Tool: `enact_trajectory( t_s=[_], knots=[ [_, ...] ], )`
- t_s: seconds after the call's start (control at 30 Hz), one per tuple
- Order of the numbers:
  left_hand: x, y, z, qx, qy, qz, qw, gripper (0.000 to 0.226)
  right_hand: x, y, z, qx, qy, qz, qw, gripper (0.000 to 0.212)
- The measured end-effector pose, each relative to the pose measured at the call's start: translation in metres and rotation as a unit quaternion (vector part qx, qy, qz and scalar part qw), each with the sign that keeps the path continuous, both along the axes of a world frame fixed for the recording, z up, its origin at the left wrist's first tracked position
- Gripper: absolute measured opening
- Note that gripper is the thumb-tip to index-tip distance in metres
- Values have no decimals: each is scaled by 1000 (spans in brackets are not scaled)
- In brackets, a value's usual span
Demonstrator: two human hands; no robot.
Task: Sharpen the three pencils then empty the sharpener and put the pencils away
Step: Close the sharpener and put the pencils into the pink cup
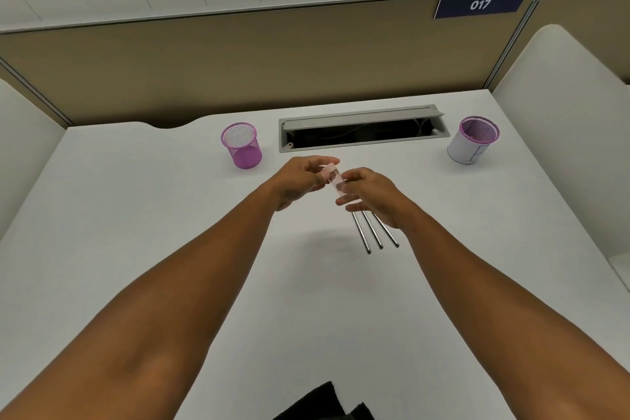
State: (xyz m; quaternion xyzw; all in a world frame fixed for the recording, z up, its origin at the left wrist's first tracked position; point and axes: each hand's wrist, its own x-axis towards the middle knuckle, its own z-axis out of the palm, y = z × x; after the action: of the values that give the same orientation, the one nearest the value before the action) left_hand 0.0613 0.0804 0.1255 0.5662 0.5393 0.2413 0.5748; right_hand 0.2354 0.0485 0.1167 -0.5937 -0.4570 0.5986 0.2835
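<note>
A small sharpener [334, 181] with a pink cap and a clear barrel holding dark shavings is held above the white desk [136, 215]. My left hand [300, 179] pinches its pink cap end. My right hand [373, 196] grips the clear barrel from the right. Three dark pencils [375, 232] lie side by side on the desk just under my right hand, their far ends hidden by it.
A purple mesh cup [241, 145] stands at the back left of the hands. A second purple mesh cup wrapped in white paper [472, 140] stands at the back right. An open grey cable tray [361, 129] sits between them. Dark cloth [317, 402] lies at the near edge.
</note>
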Motion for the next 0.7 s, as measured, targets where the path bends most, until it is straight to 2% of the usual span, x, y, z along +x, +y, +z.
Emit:
enact_trajectory(
  t_s=[0.2, 0.37, 0.57, 0.7],
  knots=[
    [14, 2, -19, -5, 7, -1, 1000, 34, 12, 2, -16, 43, -91, 10, 995, 30],
    [25, 5, -37, -25, 21, 11, 999, 49, 29, 9, -31, 61, -170, -31, 983, 30],
    [22, 0, -77, -9, 67, 105, 992, 42, 60, 14, -54, 41, -250, -94, 963, 34],
    [13, -2, -99, 52, 141, 156, 976, 36, 72, 18, -69, 20, -284, -110, 952, 32]
  ],
)
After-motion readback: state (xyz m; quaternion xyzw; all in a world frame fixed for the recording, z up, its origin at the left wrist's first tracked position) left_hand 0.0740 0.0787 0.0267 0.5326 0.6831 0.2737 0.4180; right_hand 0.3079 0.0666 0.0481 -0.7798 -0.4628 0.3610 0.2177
